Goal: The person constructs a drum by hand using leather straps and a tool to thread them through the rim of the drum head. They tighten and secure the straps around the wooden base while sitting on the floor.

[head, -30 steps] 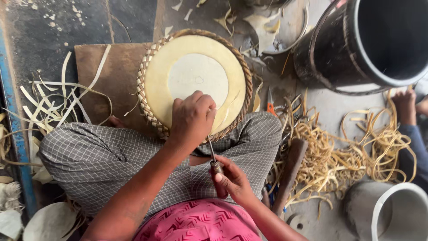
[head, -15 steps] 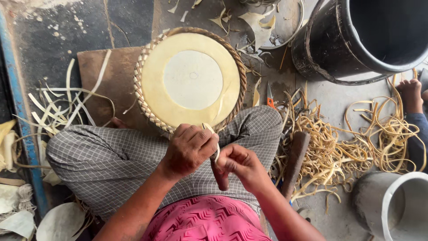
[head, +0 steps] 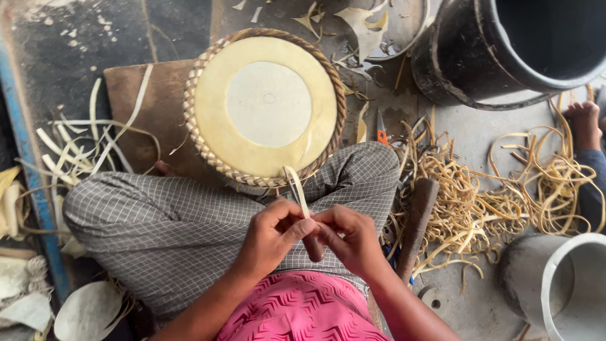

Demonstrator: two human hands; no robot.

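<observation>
Down on the dark, scuffed concrete floor [head: 69, 57], and there's plenty lying about. Take the flat brown board [head: 148, 120] as the landmark: the round woven disc [head: 265, 107] rests partly on its right edge. Left of the board, loose pale strips [head: 76, 145] fan out across the floor, with a blue bar [head: 28, 158] running beyond them. Right of the board, past the disc, a small orange-handled tool [head: 382, 134] lies flat, then a big tangle of tan shavings [head: 505, 196] (a proper heap). Further right and above stands a black bucket [head: 486, 63]; lower right, a grey-white bucket [head: 562, 284]. Pale scraps [head: 363, 25] sit above the disc.
</observation>
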